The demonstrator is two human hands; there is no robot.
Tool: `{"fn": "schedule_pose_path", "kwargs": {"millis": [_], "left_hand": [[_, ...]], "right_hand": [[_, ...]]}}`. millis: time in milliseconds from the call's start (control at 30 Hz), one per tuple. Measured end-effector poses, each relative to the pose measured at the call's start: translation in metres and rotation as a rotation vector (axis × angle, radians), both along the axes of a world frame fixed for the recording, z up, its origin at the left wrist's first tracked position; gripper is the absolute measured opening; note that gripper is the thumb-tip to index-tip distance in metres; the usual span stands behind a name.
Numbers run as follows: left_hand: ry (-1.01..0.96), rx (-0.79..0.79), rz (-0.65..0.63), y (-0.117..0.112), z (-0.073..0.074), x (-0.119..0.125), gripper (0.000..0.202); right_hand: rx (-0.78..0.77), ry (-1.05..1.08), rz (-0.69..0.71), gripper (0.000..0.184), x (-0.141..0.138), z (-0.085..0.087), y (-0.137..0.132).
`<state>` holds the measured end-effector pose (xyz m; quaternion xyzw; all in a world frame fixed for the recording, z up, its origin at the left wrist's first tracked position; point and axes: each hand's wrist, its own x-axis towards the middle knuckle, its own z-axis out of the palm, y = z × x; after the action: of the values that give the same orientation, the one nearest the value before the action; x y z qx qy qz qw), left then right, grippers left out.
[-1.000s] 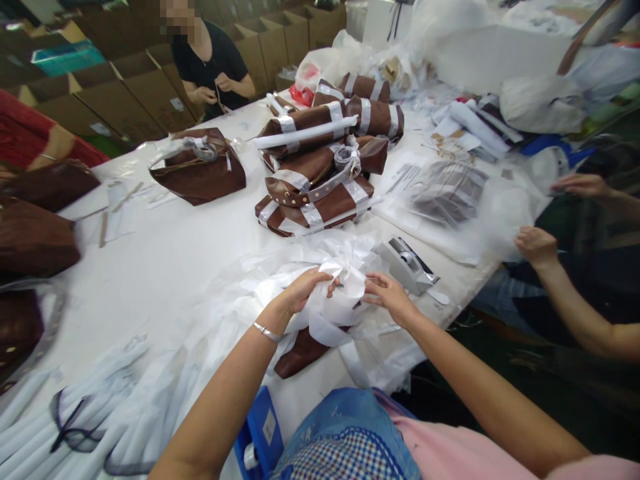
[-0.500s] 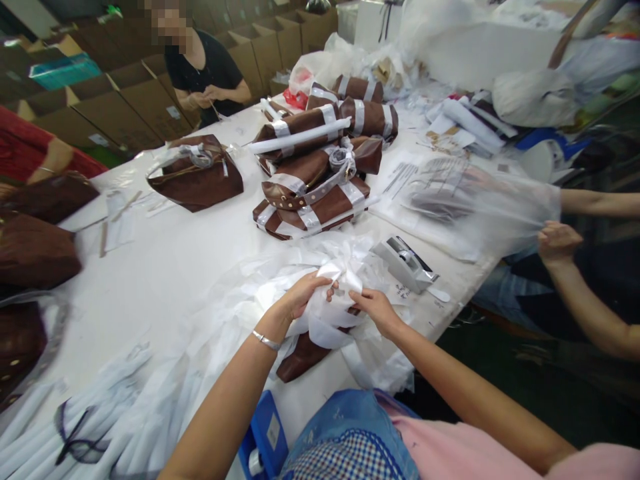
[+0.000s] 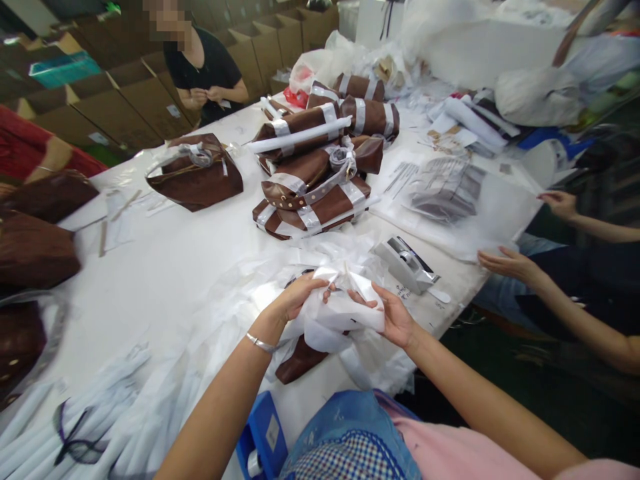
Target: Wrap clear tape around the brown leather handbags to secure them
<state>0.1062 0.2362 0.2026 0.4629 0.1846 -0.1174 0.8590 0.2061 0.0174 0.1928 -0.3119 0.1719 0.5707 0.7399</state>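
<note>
My left hand (image 3: 295, 299) grips a bunch of white wrapping paper (image 3: 340, 313) at the near edge of the white table (image 3: 165, 267). My right hand (image 3: 395, 319) cups the same paper from the right, fingers curled under it. The paper covers most of a brown bag (image 3: 300, 360), whose lower end sticks out below my hands. More crumpled white paper and clear plastic (image 3: 240, 280) lies around them.
A grey tape dispenser (image 3: 405, 263) sits just right of my hands. A stack of wrapped brown bags (image 3: 320, 167) fills the table's middle, another brown bag (image 3: 197, 173) lies to its left. White paper rolls (image 3: 75, 427) lie near left. Another person's hands (image 3: 510, 263) smooth a plastic sheet at right; a person stands at the far side.
My right hand has turned palm up under the white paper. The person at right has lowered the plastic sheet and spread their hands flat on it.
</note>
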Motion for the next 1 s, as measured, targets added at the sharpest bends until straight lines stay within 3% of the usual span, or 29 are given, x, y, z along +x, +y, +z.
{"fn": "schedule_pose_path", "kwargs": {"millis": [267,467,667,767,867,933,1000], "left_hand": [[0.047,0.027,0.000,-0.006,0.005,-0.002,0.031],[0.104,0.159,0.049,-0.012,0.006,-0.009,0.037],[0.023,0.173,0.025,-0.010,0.011,-0.011,0.044],[-0.075,0.282,0.006,-0.008,0.016,-0.012,0.046],[-0.075,0.348,-0.019,-0.002,0.021,-0.014,0.054],[-0.011,0.294,-0.026,0.006,0.022,-0.016,0.060],[0.037,0.191,-0.018,0.014,0.021,-0.017,0.062]], "right_hand": [[-0.010,-0.295,0.057,0.030,-0.025,0.017,0.023],[-0.084,-0.560,0.153,0.032,-0.054,0.032,0.034],[-0.220,-0.718,0.190,0.048,-0.061,0.028,0.051],[-0.271,-0.757,0.214,0.050,-0.058,0.026,0.058],[-0.336,-0.987,0.307,0.047,-0.051,0.025,0.052],[-0.341,-1.229,0.347,0.047,-0.044,0.023,0.041],[-0.379,-1.422,0.276,0.041,-0.035,0.018,0.027]]}}
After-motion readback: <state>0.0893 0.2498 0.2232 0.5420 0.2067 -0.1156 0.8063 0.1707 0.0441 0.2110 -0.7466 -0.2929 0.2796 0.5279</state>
